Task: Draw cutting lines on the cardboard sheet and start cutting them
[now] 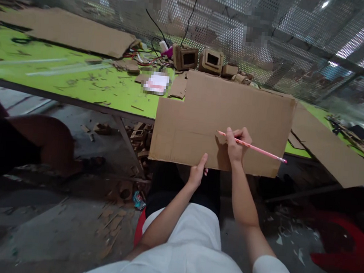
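Observation:
A large brown cardboard sheet (222,114) with a notch cut from its upper left corner leans off the green table's front edge toward my lap. My left hand (198,172) pinches its lower edge, thumb on top. My right hand (237,144) is closed on a pink pencil (264,152), whose tip touches the cardboard near its middle, by a faint drawn line.
The green table (62,77) carries another big cardboard sheet (66,29), small cardboard boxes (185,57), wires and scraps. More cardboard (332,149) lies at right. Another person's knee (46,140) is at left. Scraps litter the floor; a red stool (345,251) stands at right.

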Tool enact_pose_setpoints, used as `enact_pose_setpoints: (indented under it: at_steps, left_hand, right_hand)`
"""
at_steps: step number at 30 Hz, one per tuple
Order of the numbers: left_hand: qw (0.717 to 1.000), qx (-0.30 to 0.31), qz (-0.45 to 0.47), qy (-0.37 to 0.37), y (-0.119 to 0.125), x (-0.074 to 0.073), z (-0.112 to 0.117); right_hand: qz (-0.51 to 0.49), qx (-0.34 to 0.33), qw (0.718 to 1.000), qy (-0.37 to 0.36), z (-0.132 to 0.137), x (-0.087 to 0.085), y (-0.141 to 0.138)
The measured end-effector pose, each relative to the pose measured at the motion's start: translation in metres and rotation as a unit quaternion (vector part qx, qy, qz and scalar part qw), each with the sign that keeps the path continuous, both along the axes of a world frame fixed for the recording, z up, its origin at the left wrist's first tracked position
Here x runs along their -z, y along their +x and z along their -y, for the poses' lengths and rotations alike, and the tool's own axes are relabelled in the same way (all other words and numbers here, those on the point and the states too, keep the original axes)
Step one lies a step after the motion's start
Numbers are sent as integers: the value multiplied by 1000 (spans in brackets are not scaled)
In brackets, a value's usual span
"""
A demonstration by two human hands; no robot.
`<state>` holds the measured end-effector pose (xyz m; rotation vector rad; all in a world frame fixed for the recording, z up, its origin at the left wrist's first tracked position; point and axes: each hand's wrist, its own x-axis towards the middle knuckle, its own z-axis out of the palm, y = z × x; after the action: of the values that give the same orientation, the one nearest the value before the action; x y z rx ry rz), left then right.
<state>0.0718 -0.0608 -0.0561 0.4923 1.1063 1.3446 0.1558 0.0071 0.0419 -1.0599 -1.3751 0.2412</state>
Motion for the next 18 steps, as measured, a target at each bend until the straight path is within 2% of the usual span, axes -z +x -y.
enact_pose_setpoints:
  at_steps: [7,13,18]
  left_hand:
    - [1000,7,0,-4,0,0,0]
    - [1000,-7,8,-9,0,-5,0]
    - [1000,-11,14,-14,0,-9,0]
  right_hand:
    - [47,-50,997,-22,-1,0,2]
    - [29,-20,999,-7,-1,4,2]
    - [42,-40,998,-10,-2,5,2]
